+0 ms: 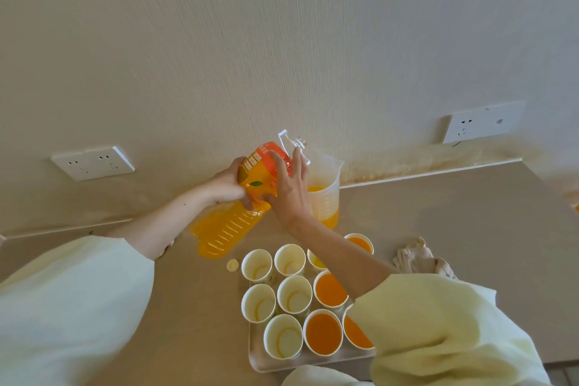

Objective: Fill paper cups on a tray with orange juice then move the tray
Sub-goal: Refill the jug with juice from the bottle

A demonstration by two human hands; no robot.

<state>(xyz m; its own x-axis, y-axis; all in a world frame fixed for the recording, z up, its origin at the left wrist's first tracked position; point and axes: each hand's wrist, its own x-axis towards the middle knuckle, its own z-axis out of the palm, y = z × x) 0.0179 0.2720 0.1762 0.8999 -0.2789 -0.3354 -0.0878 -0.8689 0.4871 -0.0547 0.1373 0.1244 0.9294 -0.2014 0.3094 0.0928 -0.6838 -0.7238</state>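
- Under the tray, the tabletop (438,213) gives you one level surface running to the wall, so the pouring goes on behind the cups, not over them.
- The tray (260,363) lies at the near edge, close to your body, probably so that it is easy to lift once the cups are full.
- Just beyond the tray's far left corner, the juice bottle (232,222) is tipped steeply, base low and open neck up over the jug.
- Behind the tray's far edge stands the clear measuring jug (326,185), partly filled; its spout should pour more neatly than the bottle.
- Your left hand (225,185) has its fingers wrapped round the bottle's waist, carrying the weight.
- Your right hand (289,191) lies flat against the label, fingers stretched out, steadying the tilt.
- Right of the tray sits a crumpled cloth (419,257), handy for drips.
- On the tray, the empty cups (257,266) fill the left columns and the filled cups (323,334) the right; about half remain.
- Beside the tray's far left corner lies the bottle cap (232,265).
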